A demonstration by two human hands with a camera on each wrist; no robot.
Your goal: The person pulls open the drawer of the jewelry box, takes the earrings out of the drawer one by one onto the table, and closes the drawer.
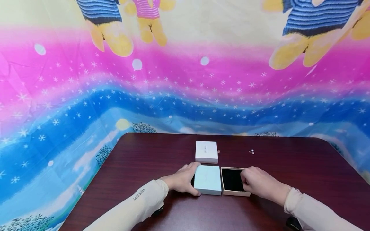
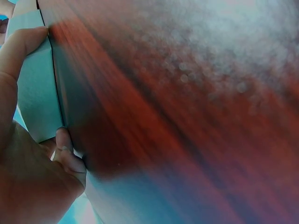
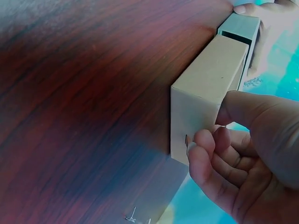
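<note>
A pale blue jewelry box sleeve (image 1: 207,179) lies on the table, and my left hand (image 1: 183,179) grips it from the left, thumb on the near side and fingers on the far side. Against its right end sits a tan box drawer (image 1: 235,193) with a black lining. My right hand (image 1: 260,183) pinches the drawer's right wall; in the right wrist view the thumb is at the top edge and the curled fingers are by a small slot in the end (image 3: 187,140). A narrow dark gap shows between drawer and sleeve.
Behind the sleeve stands a white box (image 1: 206,151) with a small ribbon tab on its right. A pair of small earrings (image 1: 252,151) lies at the back right of the brown table (image 1: 162,147). A printed cloth (image 1: 185,80) hangs beyond the table.
</note>
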